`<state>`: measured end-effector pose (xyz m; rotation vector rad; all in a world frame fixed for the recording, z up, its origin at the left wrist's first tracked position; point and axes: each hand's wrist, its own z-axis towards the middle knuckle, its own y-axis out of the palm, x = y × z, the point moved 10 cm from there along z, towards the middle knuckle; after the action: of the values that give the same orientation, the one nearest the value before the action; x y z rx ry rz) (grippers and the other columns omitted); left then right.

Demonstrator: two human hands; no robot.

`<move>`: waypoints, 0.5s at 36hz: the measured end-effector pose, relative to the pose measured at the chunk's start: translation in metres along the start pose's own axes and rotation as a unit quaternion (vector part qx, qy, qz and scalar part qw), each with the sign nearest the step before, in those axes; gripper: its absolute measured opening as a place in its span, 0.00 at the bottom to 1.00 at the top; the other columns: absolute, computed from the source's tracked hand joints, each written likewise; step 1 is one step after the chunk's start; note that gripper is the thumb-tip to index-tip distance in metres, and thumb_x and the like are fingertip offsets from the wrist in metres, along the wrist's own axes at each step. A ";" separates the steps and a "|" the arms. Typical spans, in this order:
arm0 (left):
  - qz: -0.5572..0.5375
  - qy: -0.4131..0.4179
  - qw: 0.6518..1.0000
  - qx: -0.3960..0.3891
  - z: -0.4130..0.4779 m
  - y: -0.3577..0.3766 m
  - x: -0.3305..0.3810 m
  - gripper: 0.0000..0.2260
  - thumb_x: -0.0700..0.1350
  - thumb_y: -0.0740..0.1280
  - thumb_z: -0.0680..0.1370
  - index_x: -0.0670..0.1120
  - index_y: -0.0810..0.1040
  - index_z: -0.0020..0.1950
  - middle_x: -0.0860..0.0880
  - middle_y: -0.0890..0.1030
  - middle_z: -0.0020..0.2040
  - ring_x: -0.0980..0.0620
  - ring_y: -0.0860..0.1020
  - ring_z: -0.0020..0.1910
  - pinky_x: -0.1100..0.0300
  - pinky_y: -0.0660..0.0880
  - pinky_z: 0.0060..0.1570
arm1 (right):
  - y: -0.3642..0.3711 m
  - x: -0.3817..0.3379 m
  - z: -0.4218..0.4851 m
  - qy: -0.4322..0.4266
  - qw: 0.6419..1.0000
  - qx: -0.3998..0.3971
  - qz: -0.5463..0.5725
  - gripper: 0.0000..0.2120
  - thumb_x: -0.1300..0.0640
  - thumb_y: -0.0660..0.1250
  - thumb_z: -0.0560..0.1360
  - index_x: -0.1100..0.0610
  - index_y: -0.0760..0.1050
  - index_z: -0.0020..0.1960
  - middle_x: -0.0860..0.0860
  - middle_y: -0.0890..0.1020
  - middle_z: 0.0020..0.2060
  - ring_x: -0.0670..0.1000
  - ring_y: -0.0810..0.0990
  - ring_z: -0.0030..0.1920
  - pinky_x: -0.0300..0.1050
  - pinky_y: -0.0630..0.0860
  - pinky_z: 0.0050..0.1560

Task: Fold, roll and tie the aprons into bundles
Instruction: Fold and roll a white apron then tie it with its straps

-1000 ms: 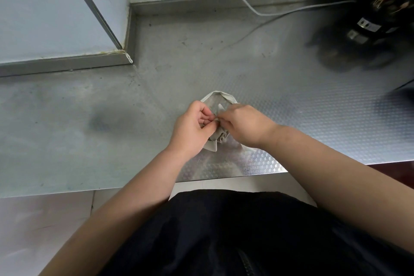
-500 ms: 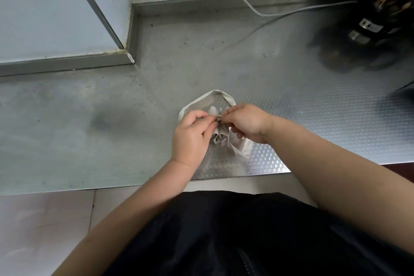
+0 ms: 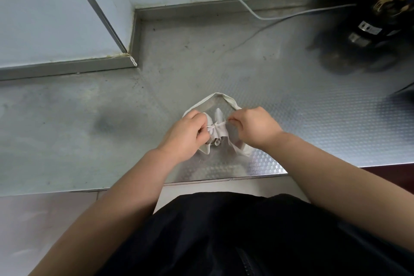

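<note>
The fingers (image 3: 202, 134) of the left hand (image 3: 188, 134) are curled tight and pinch one end of the thin string (image 3: 220, 123). The right hand (image 3: 255, 127) pinches the other end between thumb and finger, so both hands grip it and draw it out to the sides. The string crosses over the middle of the rolled apron (image 3: 218, 136), which lies on the steel counter (image 3: 89, 141) between the two hands, near the front edge. I think the tie is not yet firm. If one pinch slips, or one side pulls harder, the string can slide off and the roll will open. The wide loop (image 3: 220, 96) behind the roll lies loose and may catch. A hard pull could also drag the apron toward the edge.
</note>
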<state>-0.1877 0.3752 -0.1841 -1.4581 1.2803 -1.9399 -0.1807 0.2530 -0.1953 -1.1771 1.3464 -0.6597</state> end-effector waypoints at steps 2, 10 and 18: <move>0.002 -0.005 1.000 -0.003 -0.003 0.000 -0.002 0.05 0.38 0.65 0.73 0.39 0.73 0.38 0.51 0.69 0.40 0.50 0.67 0.34 0.58 0.63 0.36 | 0.003 0.001 0.000 0.017 1.000 0.002 0.023 0.12 0.59 0.59 0.78 0.57 0.80 0.53 0.58 0.83 0.48 0.62 0.78 0.50 0.49 0.74 0.50; -0.060 -0.080 0.994 -0.032 -0.007 0.005 -0.010 0.25 0.48 0.73 0.70 0.47 0.69 0.64 0.51 0.65 0.62 0.55 0.66 0.64 0.71 0.58 0.56 | 0.023 0.002 -0.002 0.072 0.963 -0.093 0.243 0.09 0.57 0.60 0.79 0.62 0.75 0.46 0.53 0.76 0.39 0.51 0.71 0.42 0.43 0.67 0.46; -0.172 -0.214 0.961 0.023 -0.015 0.001 -0.030 0.27 0.58 0.72 0.62 0.53 0.70 0.58 0.50 0.78 0.55 0.50 0.77 0.53 0.54 0.74 0.54 | 0.018 -0.015 -0.014 0.114 0.871 -0.129 0.460 0.29 0.53 0.71 0.73 0.52 0.61 0.69 0.47 0.76 0.47 0.47 0.78 0.44 0.44 0.77 0.45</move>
<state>-0.1899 0.4040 -0.2017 -2.0424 0.8263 -1.6933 -0.2009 0.2692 -0.2039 -0.5208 2.0175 0.0900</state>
